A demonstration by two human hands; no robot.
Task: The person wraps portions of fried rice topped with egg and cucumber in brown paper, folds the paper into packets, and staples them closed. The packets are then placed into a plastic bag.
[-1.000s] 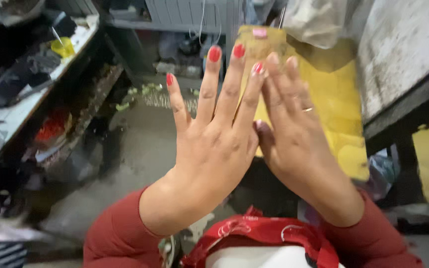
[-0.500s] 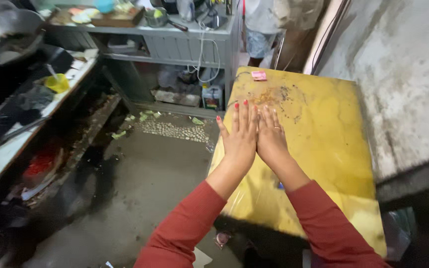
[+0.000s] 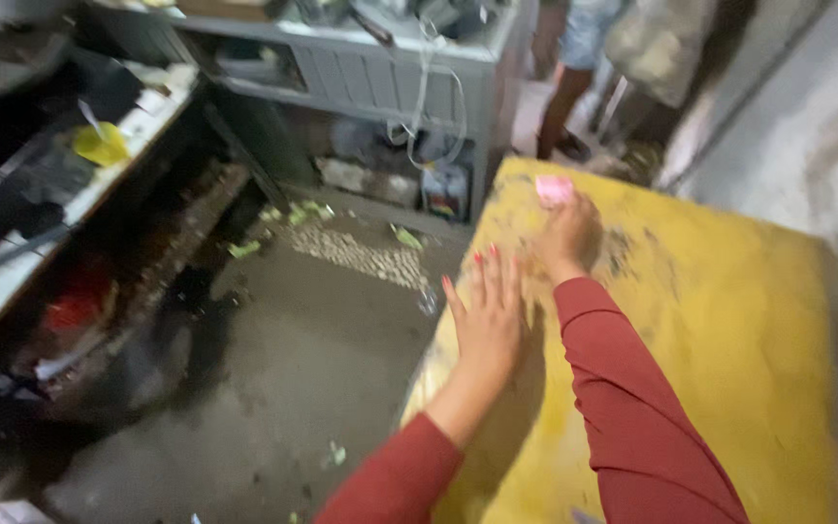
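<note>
The right hand (image 3: 566,236) was out at full stretch across the yellow table (image 3: 729,340), its red sleeve (image 3: 632,408) running up from the near edge. That hand sat at the far left part of the tabletop, touching or just short of a small pink object (image 3: 553,188) that lay near the table's far edge. The fingers were curled down toward it, but motion blur hid whether the grip had closed on the pink object or only rested against it; I could not tell.

The left hand (image 3: 485,318) lay nearer, at the table's left edge, palm down and flat, fingers spread and straight, red-painted nails showing. Its grip was open and held nothing; it rested on the yellow surface just beside the right forearm.

The tabletop looked worn, with dark scuffs (image 3: 632,254) close to the right hand.

To the left of the table ran a grey concrete floor (image 3: 273,388) strewn with green scraps (image 3: 305,211) and a patch of pale bits. Along the far side stood a grey counter (image 3: 380,68) with cords hanging down and a jug (image 3: 444,190) under it. On the far left, a shelf (image 3: 70,194) carried a yellow scoop-like item (image 3: 101,146) and dark cookware. Another person's legs (image 3: 569,87) stood beyond the table's far edge.
</note>
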